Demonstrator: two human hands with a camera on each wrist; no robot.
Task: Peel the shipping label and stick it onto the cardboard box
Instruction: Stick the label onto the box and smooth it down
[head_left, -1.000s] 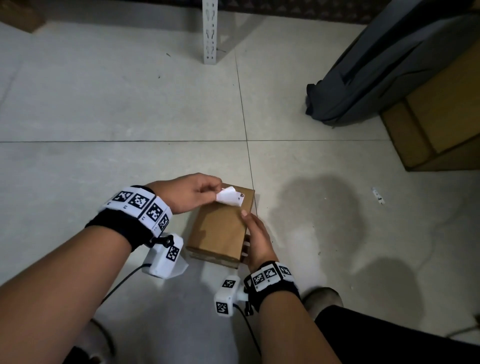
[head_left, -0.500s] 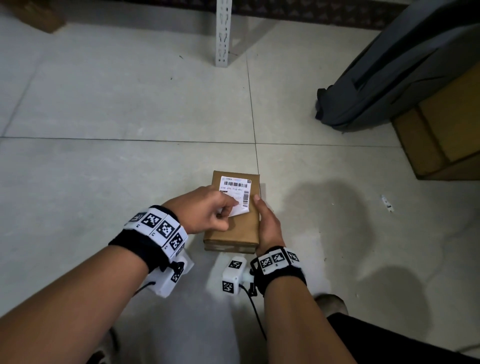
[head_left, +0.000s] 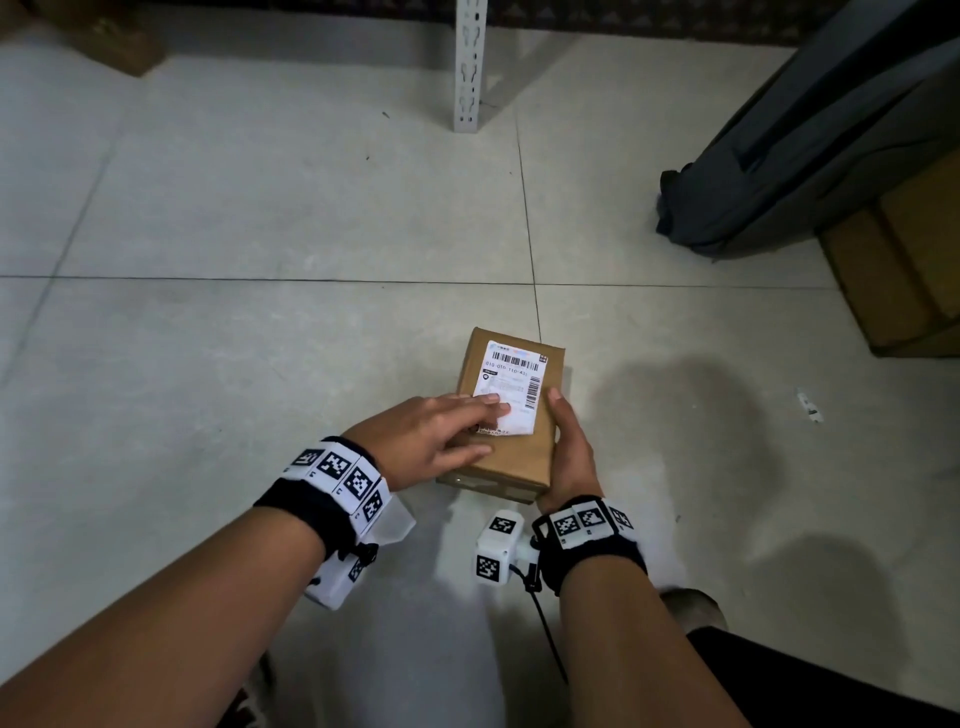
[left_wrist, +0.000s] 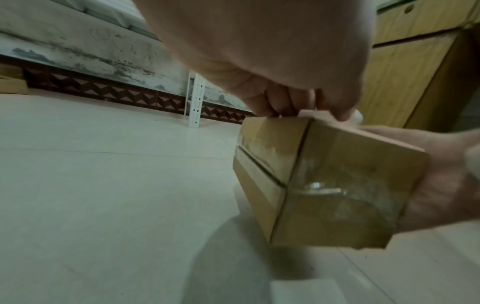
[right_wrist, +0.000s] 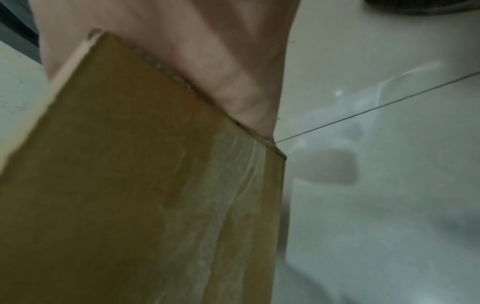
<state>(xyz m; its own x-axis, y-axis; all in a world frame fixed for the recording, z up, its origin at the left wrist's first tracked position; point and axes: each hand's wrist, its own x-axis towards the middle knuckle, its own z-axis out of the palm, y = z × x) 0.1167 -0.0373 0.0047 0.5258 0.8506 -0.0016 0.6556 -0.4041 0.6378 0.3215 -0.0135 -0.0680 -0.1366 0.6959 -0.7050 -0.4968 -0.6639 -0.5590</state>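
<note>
- The shipping label lay flat on the top face of the cardboard box, barcode at the far end, its near edge short of the box's near end.
- The cardboard box sat low over the tiled floor; whether it rested on the tiles could not be told.
- The left hand lay spread, fingers straight, fingertips pressing the label's near left part.
- The right hand clasped the box's right side, thumb up along the top edge beside the label.
- Farther off stood a white slotted post and a grey bag leaning on larger cartons.
</note>
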